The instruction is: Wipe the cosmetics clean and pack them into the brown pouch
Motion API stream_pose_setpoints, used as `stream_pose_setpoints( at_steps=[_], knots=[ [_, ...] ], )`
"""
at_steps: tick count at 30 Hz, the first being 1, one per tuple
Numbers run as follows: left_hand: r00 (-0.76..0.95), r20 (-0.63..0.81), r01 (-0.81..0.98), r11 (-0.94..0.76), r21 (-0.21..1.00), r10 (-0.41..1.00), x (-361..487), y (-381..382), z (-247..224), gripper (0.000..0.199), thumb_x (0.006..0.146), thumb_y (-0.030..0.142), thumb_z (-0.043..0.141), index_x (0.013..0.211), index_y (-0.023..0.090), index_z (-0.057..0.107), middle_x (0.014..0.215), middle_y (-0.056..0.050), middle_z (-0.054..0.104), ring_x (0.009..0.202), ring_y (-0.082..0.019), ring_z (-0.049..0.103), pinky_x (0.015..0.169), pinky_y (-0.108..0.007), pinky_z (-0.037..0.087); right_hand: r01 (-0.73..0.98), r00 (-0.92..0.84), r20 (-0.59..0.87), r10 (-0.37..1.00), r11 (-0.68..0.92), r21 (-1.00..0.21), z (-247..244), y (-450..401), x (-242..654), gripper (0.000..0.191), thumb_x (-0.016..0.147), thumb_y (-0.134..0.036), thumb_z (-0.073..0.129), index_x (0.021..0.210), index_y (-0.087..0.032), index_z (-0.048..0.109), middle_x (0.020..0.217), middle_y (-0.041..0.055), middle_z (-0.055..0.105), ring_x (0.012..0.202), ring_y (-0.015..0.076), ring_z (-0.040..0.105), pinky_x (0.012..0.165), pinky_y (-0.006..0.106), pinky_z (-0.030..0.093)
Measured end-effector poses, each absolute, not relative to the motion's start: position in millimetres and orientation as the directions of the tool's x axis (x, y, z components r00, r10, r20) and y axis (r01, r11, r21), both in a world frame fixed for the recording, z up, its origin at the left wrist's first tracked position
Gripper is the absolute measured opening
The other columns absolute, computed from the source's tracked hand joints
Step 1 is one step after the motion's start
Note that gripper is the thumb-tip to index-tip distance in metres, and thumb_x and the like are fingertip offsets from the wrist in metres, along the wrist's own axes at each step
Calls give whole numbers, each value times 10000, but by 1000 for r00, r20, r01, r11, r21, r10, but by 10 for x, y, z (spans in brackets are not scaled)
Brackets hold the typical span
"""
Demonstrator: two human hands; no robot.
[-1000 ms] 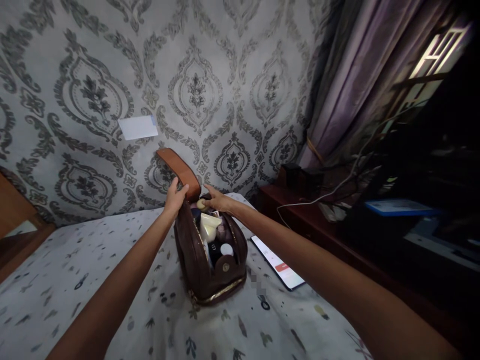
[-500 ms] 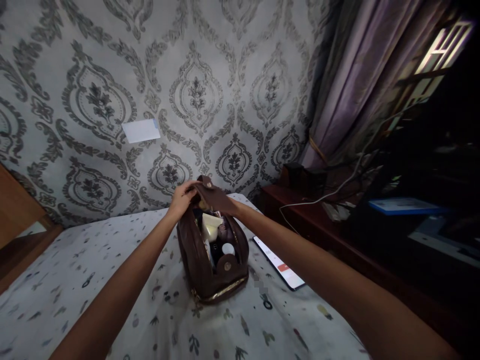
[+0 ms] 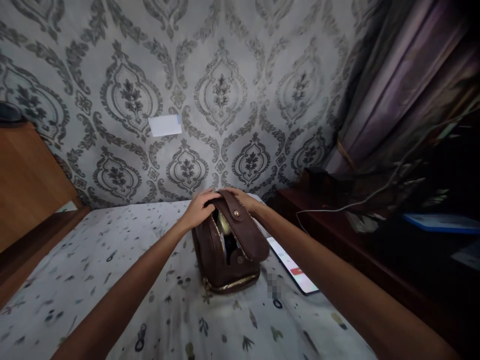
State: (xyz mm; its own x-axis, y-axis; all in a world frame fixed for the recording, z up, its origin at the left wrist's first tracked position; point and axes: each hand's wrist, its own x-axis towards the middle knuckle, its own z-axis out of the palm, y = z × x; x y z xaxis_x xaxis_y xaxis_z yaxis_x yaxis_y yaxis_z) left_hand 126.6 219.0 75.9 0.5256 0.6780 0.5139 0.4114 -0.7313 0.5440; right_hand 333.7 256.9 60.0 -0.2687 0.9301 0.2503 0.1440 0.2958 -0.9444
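A brown leather makeup bag (image 3: 223, 272) with gold zips stands on the patterned bed sheet (image 3: 168, 320). Its lid (image 3: 255, 239), which bears a snap strap, slants partly over the opening from the right. Pale and dark items show through the gap, too shadowed to name. My left hand (image 3: 200, 209) is closed on the bag's far left rim, its thumb by the opening. Behind the lid's far right edge, my right hand (image 3: 244, 201) grips the lid, with part of its fingers hidden.
A phone (image 3: 294, 267) with a lit screen lies right of the bag, under my right forearm. Beyond it stands a dark red table (image 3: 300, 205) with a white cable (image 3: 337, 206). Wooden furniture (image 3: 33, 185) is at the left, and a patterned wall rises behind the bed.
The lid has come down from its raised position and now covers much of the opening. My right hand has moved behind the lid. The view has shifted left.
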Motion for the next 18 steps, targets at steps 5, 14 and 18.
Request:
stream_pose_setpoints(
  at_steps=[5, 14, 18],
  knots=[
    [458, 542, 351, -703, 618, 705, 1193, 2134, 717, 381, 796, 161, 491, 1101, 216, 713, 1223, -41, 699, 1331, -247, 487, 1159, -439, 316, 90, -237, 183, 954, 209, -974, 567, 2492, 3378, 254, 669, -178, 725, 918, -216, 758, 879, 1, 731, 835, 212, 661, 888, 368, 518],
    [299, 630, 366, -697, 617, 716, 1249, 1890, 605, 328, 956, 325, 419, 1104, 209, 689, 1202, -60, 704, 1306, -235, 506, 1152, -445, 321, 42, -146, 243, 959, 251, -967, 518, 1912, 3374, 339, 822, -408, 654, 1097, -226, 731, 1239, 40, 659, 1175, 252, 568, 1093, 419, 365],
    [262, 645, 355, -693, 627, 718, 1261, 1786, 505, 370, 973, 351, 393, 1208, 208, 642, 1361, -71, 612, 1388, -217, 418, 1190, -444, 262, 133, -71, 315, 946, 322, -937, 439, 1632, 3365, 485, 849, -531, 631, 1250, -259, 662, 1361, 32, 579, 1298, 263, 474, 1157, 419, 283]
  ],
)
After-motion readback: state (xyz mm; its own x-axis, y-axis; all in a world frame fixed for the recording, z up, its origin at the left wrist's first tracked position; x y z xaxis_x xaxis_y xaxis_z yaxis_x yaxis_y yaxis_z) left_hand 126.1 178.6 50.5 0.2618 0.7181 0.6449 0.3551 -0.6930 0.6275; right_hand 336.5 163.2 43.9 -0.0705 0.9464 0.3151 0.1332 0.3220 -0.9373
